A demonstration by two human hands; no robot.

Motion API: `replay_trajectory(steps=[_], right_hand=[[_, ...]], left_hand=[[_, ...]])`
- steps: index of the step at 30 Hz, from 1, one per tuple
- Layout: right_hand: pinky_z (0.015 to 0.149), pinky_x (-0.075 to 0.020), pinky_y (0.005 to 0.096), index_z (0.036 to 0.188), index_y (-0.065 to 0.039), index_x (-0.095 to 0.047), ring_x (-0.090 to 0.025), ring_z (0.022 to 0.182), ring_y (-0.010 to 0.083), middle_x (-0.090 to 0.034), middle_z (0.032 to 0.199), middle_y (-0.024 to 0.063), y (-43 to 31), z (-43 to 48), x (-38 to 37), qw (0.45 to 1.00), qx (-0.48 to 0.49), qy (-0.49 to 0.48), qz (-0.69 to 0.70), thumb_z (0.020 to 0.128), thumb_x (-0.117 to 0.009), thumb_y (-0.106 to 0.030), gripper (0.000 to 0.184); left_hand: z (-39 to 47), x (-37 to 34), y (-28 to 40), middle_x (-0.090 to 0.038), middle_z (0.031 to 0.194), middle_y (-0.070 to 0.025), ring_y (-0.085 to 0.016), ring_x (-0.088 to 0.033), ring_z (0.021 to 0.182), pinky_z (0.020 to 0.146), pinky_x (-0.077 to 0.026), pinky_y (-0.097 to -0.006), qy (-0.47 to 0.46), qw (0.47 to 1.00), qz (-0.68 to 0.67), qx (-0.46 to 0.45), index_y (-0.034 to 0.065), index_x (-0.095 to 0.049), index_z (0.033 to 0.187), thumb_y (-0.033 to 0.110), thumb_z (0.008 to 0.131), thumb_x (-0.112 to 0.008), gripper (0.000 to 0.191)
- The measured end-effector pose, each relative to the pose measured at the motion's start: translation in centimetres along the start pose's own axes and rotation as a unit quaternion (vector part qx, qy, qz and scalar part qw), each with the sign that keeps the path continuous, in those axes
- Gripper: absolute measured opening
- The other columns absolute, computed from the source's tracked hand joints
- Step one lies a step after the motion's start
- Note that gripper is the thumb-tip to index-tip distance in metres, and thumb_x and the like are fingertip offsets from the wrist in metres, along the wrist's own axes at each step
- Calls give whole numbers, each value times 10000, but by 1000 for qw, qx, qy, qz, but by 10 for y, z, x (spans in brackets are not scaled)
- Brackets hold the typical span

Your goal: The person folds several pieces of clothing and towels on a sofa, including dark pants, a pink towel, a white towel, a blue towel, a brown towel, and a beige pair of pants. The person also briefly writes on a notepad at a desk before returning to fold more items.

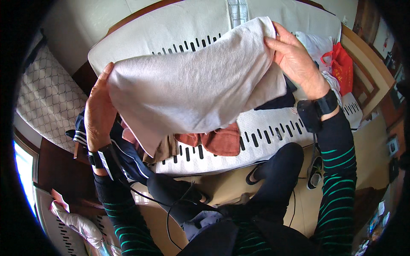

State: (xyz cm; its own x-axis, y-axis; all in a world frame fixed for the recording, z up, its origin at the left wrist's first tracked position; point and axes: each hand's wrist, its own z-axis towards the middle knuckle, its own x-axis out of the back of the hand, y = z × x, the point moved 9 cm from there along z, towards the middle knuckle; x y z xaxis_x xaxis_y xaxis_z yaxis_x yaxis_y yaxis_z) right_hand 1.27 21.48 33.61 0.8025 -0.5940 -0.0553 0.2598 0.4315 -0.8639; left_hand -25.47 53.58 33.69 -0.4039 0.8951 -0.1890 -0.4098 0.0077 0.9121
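A light grey-white cloth (pixel 192 86) is stretched in the air between my two hands. My left hand (pixel 101 108) grips its left corner, with the thumb along the edge. At the upper right, my right hand (pixel 294 57) pinches the other corner between thumb and fingers. The cloth sags in the middle and part of it hangs folded at the right. Beneath it, rust-red garments (pixel 222 140) and a brown cloth (pixel 165 148) lie on the patterned sofa seat (pixel 266 134). Dark folded clothing (pixel 278 100) shows behind its right end.
Navy clothing with white stripes (pixel 123 153) lies at the left by my knee. A red bag (pixel 342 68) and a white pillow (pixel 314 44) rest at the sofa's right end, near its wooden arm (pixel 368 57). A shoe (pixel 315 172) stands on the floor, and cables run from my wrists.
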Motion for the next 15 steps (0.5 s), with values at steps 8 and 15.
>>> replay_trajectory(steps=[8, 15], right_hand=[[1062, -468, 300, 1451, -35, -459, -584, 1219, 198, -576, 1328, 116, -9, -7, 26, 998, -7, 41, -45, 1037, -549, -175, 447], [1127, -403, 337, 1523, -38, -353, -500, 1338, 231, -483, 1463, 136, -28, -13, 38, 997, -4, 32, -66, 1041, -540, -223, 549]], left_hand=[[1, -35, -24, -639, 1335, -114, -253, -662, 1128, 1042, -507, -410, -55, 997, 16, 42, 85, -594, 1387, 122, 933, -663, 461], [7, -24, 2, -684, 1250, -102, -199, -679, 1062, 1025, -507, -348, -19, 999, 22, -37, 83, -676, 1291, 97, 958, -629, 336]])
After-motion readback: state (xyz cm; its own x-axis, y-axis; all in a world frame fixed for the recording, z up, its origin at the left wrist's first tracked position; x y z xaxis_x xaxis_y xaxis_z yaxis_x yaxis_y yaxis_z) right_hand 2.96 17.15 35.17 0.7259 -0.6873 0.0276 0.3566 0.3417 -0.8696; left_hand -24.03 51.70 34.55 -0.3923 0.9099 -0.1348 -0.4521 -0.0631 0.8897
